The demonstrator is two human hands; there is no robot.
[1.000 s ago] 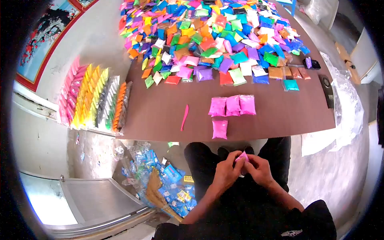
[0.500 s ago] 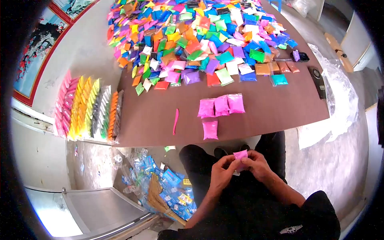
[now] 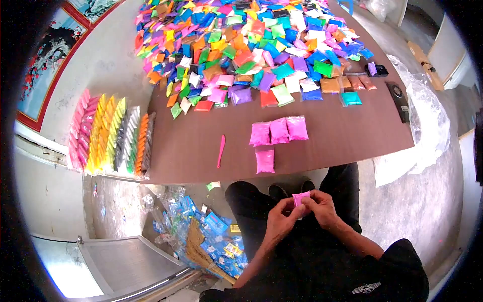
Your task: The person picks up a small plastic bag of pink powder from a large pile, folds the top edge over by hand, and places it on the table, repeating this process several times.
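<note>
Over my lap, a small pink packet [image 3: 301,197] is pinched between my left hand [image 3: 283,215] and my right hand [image 3: 321,207]. Both sets of fingers close on its sides, and part of it is hidden behind them. On the brown table [image 3: 201,146] in front of me, three pink packets [image 3: 279,131] lie side by side in a row. One more pink packet [image 3: 265,161] lies just below that row, nearer the table's front edge. To the left of them rests a thin pink plastic knife-like tool [image 3: 221,151].
A large heap of colourful packets [image 3: 241,55] covers the table's far part. Bagged rows of coloured packets [image 3: 108,133] stand at the left edge. A black device [image 3: 398,102] lies at the right. Below are a broom [image 3: 196,244] and blue packaging [image 3: 216,224].
Both hands stay over my lap with the pink packet. My fingers have shifted slightly on it; the things on the table keep their places.
</note>
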